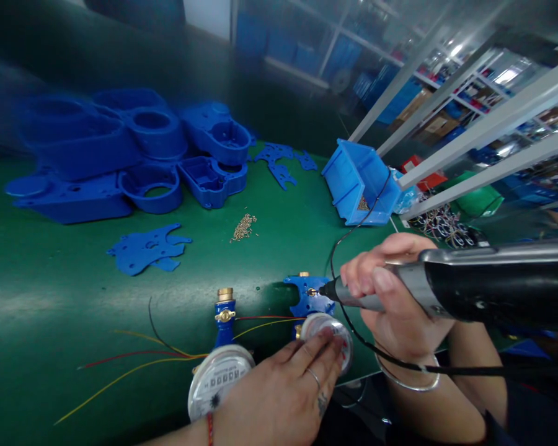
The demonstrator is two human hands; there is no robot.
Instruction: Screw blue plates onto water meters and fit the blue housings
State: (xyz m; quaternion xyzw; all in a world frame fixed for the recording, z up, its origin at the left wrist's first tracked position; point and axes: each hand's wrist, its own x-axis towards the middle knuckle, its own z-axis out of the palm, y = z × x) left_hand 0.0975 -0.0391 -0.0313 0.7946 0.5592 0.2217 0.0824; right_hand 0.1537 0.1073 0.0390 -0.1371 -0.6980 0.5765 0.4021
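Note:
My right hand [395, 297] is wrapped round an electric screwdriver [439, 285]. Its tip meets a brass-coloured screw on a blue plate [302, 296], which lies against a water meter [328, 322]. My left hand [283, 384] is laid over that meter's round dial with fingers close together, gripping it; the thumb is hidden. Beside my left wrist stands a second water meter [225, 365] with a white dial, a blue body and a brass end. Red, yellow and black wires [144, 356] spread from it to the left.
Blue plastic housings [149, 186] are stacked at the back left of the green table [41, 266]. Flat blue plates [149, 248] and a pile of small screws [244, 228] lie nearer. A blue bin [348, 179] stands behind the screwdriver, whose black cable [474, 370] hangs across my wrist.

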